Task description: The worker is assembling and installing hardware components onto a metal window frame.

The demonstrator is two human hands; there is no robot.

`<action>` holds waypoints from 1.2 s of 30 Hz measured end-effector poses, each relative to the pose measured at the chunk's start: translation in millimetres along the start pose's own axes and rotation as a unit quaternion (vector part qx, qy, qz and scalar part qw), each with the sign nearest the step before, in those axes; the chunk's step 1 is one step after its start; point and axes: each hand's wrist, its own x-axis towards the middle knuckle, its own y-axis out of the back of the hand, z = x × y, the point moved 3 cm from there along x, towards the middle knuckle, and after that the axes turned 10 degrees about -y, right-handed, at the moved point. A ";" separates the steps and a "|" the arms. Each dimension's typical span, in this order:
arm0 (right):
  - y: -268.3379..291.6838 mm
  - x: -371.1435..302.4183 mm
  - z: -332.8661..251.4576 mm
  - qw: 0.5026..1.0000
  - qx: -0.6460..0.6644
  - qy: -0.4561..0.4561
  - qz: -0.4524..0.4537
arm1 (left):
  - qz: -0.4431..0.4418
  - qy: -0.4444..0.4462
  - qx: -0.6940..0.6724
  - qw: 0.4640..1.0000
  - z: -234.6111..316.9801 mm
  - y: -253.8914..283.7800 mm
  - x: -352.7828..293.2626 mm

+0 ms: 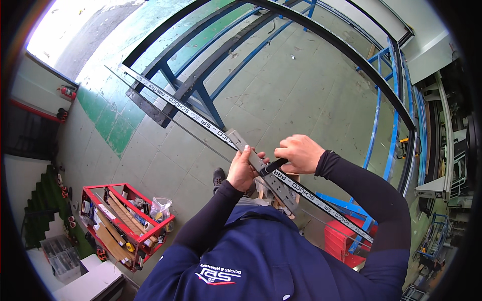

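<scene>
A long grey metal plate with holes along it lies crosswise over the near bar of a large dark window or door frame, whose bar is covered in white printed film. My left hand is closed on the plate's upper part, with the thumb on top and the fingers around its side. My right hand is closed in a fist on a black-handled tool. The tool's lower end meets the plate beside my left fingertips; its exact kind is hidden by the hand.
Blue trestles with dark padded tops bear the frame. A red tool cart with tools, rolls and cardboard stands at the lower left. Near my right elbow is a red box. Profiles on racks line the right side.
</scene>
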 end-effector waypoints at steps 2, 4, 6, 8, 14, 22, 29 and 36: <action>-6.0 -7.8 -4.3 0.994 0.078 -0.077 -0.028 | 0.033 -0.021 -0.015 0.999 2.6 3.0 0.8; -19.1 -15.5 -6.8 0.971 0.183 -0.152 -0.028 | 0.038 -0.035 -0.013 0.999 2.9 3.3 3.6; -22.4 -17.8 -18.1 0.950 0.228 -0.208 -0.052 | 0.046 -0.056 0.005 0.997 5.3 1.0 1.7; -29.4 -18.9 -24.8 0.920 0.282 -0.264 -0.059 | 0.051 -0.056 0.001 0.997 2.8 2.5 1.6; -45.2 -23.6 -27.7 0.913 0.298 -0.279 0.019 | 0.052 -0.054 -0.026 0.997 -10.5 3.3 1.2; -101.3 -46.1 -46.4 0.885 0.351 -0.302 0.041 | 0.043 -0.010 -0.043 0.998 -40.8 19.7 -23.3; -106.7 -61.6 -63.6 0.892 0.355 -0.278 0.023 | 0.085 0.010 0.007 0.996 -48.8 33.2 -33.7; -73.2 -39.5 -52.9 0.995 0.072 -0.054 0.054 | -0.012 0.046 0.039 0.998 -61.6 27.6 -37.4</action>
